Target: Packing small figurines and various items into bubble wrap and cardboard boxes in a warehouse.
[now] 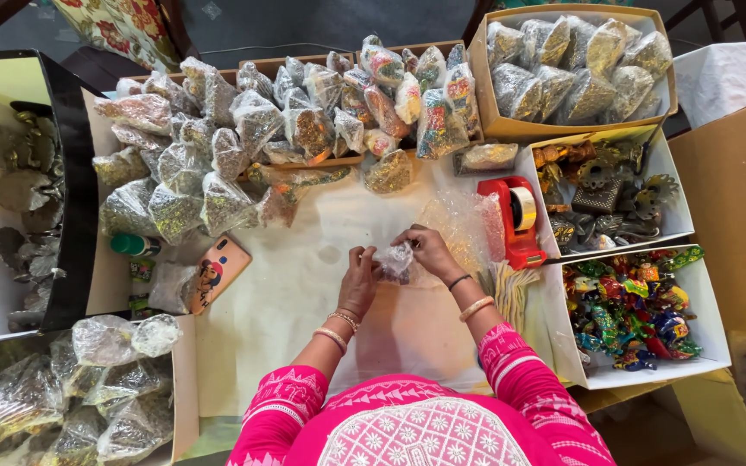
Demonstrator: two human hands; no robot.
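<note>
Far left, black box (79,173) of dark metal pieces; phone (220,272) beside heaped bubble-wrapped packets (218,147). Centre table, left hand (359,280) and right hand (429,250) both pinching small bubble-wrap bundle (395,261). Right, red tape dispenser (515,220), box of colourful figurines (710,319).

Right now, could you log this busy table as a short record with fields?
Left hand: pinching the small bubble-wrap bundle
Right hand: gripping the same bundle from its other side
Work surface: white sheet
Beside right hand: red tape dispenser
Beside left hand: phone in orange case
Behind: wrapped packets heaped in cardboard trays
</note>
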